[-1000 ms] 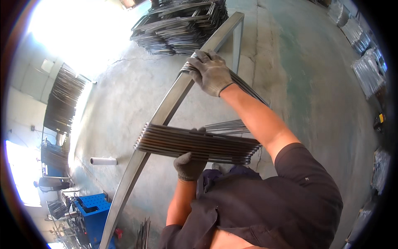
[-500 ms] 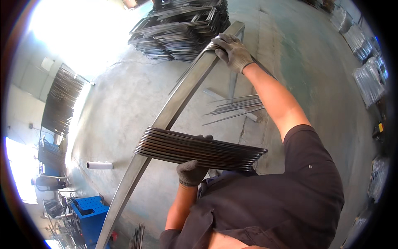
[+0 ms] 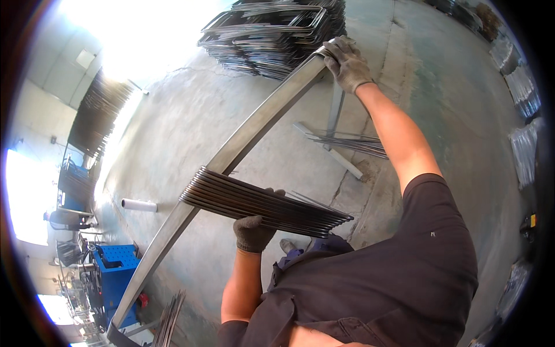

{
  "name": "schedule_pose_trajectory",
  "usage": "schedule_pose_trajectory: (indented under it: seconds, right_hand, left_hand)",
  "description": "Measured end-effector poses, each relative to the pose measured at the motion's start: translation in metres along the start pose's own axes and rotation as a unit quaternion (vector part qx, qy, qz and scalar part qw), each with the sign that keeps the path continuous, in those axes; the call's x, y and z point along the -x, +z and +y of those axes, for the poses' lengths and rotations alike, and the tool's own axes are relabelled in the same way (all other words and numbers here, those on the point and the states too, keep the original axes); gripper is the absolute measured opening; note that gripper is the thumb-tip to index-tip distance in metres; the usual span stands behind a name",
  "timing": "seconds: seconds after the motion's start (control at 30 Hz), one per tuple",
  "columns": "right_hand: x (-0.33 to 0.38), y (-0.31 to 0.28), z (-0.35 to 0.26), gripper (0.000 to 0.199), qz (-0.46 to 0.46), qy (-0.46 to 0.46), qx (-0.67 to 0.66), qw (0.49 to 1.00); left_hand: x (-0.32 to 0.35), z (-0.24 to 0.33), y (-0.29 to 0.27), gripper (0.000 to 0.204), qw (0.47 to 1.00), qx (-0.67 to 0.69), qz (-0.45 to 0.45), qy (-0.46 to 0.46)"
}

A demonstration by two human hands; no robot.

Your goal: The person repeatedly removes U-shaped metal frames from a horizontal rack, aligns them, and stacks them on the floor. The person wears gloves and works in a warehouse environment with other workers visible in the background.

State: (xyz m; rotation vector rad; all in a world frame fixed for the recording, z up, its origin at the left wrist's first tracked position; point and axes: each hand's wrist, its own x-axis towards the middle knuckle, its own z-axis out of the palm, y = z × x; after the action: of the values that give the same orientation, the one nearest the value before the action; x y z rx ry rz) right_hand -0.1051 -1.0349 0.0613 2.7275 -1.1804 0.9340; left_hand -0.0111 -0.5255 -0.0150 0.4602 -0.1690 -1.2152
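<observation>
A stack of dark bent metal rod frames [image 3: 254, 199] hangs over a long grey metal beam [image 3: 254, 118], its bent ends lined up across the beam. My left hand [image 3: 254, 231], in a grey glove, is closed around the stack from below, fingertips showing on its far side. At the beam's far end my gloved right hand [image 3: 350, 66] curls over the bend of a few more dark rods [image 3: 324, 52]. That hand covers most of them, and their lower parts are hard to make out.
A tall pile of rod frames [image 3: 272, 34] stands beyond the beam. Thin rods [image 3: 352, 144] show near the beam's stand leg [image 3: 335, 107]. A white roll [image 3: 139, 205] lies on the floor at left, near a blue perforated bench [image 3: 115, 257]. Wrapped bundles [image 3: 523, 150] line the right side.
The whole view has shifted, with the background pile now further right. My right hand stays at the beam's far end, and my left hand keeps its hold on the stack.
</observation>
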Motion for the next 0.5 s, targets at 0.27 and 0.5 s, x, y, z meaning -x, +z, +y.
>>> schedule_pose_trajectory:
  seconds: [0.27,0.5]
  right_hand:
    - [-0.003,0.019,0.028,0.060,0.101,-0.080,0.020,0.991]
    - [0.127,-0.038,-0.224,0.069,0.001,-0.237,-0.209,0.949]
  left_hand:
    - [-0.006,0.001,0.013,0.079,0.999,0.018,-0.032,-0.036]
    - [0.048,-0.042,-0.036,0.044,0.986,-0.144,0.072,-0.046]
